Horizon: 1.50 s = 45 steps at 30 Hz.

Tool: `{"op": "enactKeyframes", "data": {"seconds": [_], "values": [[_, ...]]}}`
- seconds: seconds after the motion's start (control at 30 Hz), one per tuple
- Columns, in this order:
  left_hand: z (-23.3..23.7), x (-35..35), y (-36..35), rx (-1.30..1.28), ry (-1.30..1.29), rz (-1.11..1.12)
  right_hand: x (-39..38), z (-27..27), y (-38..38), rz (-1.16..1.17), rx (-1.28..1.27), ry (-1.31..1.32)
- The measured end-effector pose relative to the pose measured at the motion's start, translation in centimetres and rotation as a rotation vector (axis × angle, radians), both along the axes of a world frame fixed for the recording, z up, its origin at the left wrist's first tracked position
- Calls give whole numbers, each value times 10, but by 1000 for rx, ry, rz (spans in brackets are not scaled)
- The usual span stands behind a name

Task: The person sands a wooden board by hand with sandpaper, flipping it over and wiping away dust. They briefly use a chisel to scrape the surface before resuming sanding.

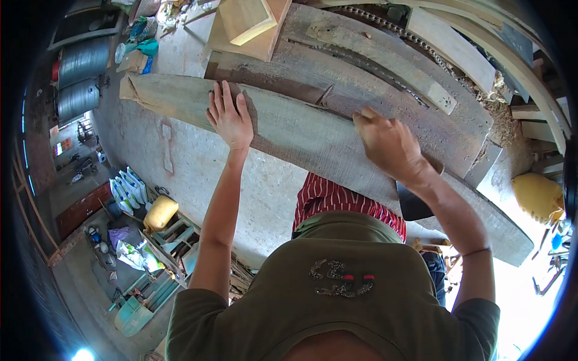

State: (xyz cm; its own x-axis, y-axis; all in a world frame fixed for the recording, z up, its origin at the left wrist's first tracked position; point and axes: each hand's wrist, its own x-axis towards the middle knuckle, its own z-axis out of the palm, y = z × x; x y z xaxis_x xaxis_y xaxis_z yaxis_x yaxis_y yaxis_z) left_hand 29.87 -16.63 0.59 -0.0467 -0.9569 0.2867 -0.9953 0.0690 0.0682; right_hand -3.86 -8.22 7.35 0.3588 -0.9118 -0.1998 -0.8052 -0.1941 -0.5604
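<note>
A long, weathered grey wooden plank (301, 129) lies crosswise in front of me, its left end tapering past the bench. My left hand (230, 117) rests flat on the plank's left part with the fingers spread. Near the plank's far edge, right of its middle, my right hand (388, 144) is closed, knuckles up. What it holds, if anything, is hidden by the fingers. Under my right wrist a dark, smooth, rounded thing (415, 203) overlaps the plank's near edge, partly covered by the forearm.
Behind the plank is a dusty machine table (385, 84) with a slot and a chain (391, 27). A wood block (247, 21) lies at its left end. Curved wood pieces (512, 48) are at the right. A yellow container (161, 213) and drums (84, 57) stand left.
</note>
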Motion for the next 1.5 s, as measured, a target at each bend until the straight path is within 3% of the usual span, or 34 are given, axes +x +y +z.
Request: {"op": "enactKeyframes", "data": {"seconds": [0.2,0.27,0.3,0.37,0.53,0.7,0.77,0.97,1.3,1.5], "values": [[1,0,1,9,48,-22,17,-1,11,-174,-14,20],[3,0,0,14,63,-18,22,-6,-10,-526,-256,-210],[6,3,-1,1,52,-24,25,-6,-13,-532,-266,-223],[4,1,0,25,75,-19,21,-9,-7,-360,-138,-181],[6,1,1,38,100,-33,15,-7,-3,-216,-12,-87],[5,1,1,46,75,-35,26,-23,-38,-102,-13,-158],[5,1,0,53,58,-24,30,-39,-46,18,-56,-33],[10,-2,0,69,36,-23,26,-4,-49,-40,73,-189],[11,-3,-3,88,32,-23,19,-3,-56,-20,243,-218],[12,-5,-4,124,20,-25,56,-18,-80,8,122,-265]]}}
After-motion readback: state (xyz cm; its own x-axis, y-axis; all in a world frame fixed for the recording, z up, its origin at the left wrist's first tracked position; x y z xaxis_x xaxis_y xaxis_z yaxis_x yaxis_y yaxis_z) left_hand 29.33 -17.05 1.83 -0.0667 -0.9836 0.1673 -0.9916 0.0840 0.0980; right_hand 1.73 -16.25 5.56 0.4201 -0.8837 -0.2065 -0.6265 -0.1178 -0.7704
